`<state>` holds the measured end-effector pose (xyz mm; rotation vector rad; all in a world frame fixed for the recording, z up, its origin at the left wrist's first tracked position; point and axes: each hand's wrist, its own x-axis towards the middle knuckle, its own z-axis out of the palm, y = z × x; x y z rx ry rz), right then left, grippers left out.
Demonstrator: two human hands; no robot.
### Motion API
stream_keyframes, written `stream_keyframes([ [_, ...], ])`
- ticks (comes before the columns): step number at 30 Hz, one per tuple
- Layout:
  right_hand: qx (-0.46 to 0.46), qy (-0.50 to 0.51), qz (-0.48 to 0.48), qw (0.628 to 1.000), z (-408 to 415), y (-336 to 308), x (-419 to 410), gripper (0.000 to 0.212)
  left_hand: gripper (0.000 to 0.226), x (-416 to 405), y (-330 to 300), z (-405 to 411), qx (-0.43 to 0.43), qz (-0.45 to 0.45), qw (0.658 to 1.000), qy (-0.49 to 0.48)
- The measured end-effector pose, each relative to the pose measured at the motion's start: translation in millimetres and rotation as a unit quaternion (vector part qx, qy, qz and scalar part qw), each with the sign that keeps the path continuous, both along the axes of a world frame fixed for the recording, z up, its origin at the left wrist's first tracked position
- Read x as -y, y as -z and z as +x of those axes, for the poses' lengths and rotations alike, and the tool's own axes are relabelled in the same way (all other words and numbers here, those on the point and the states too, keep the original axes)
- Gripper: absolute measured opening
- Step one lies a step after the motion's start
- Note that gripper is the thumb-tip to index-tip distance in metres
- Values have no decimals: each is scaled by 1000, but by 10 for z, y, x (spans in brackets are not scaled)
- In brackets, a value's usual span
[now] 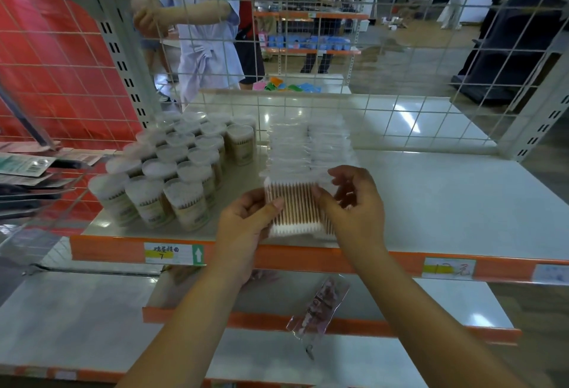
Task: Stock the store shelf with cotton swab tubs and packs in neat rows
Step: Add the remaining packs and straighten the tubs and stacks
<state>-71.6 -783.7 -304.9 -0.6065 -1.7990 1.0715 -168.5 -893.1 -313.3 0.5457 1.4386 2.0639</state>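
Note:
A flat clear pack of wooden cotton swabs (297, 210) stands at the front of the white shelf (446, 203). My left hand (246, 221) grips its left edge. My right hand (354, 199) pinches its upper right corner. Behind it, two rows of the same packs (311, 147) run back toward the wire grid. Left of them stand several round tubs of cotton swabs (175, 166) in tight rows, lids up.
The shelf's orange front rail (308, 256) carries price labels. A small clear packet (320, 310) lies on the lower shelf (92, 304). Hanging card items (27, 169) sit at far left. Behind the wire back grid (385, 58) a person stands in the aisle.

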Motion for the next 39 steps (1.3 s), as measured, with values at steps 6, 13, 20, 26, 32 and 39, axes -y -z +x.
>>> stream_keyframes([
  [6, 4, -67, 90, 994, 47, 42, 88, 26, 20, -3, -170, 162, -103, 28, 992, -65],
  [13, -15, -171, -14, 985, 131, -114, 212, 25, 29, 31, -208, 314, -201, 23, 978, -51],
  [20, -72, -179, -97, 976, 189, -155, 184, 30, 29, 54, -192, 367, -271, 13, 961, -46],
  [26, -128, -178, -198, 955, 195, -137, 153, 27, 34, 42, -176, 220, -215, 18, 974, -71],
  [32, -116, -178, -219, 952, 171, -103, 149, 27, 31, 36, -152, 113, -173, 11, 984, -49],
  [39, -61, -150, -169, 972, 173, -77, 104, 30, 31, 27, -79, 47, -170, -22, 985, -16],
])
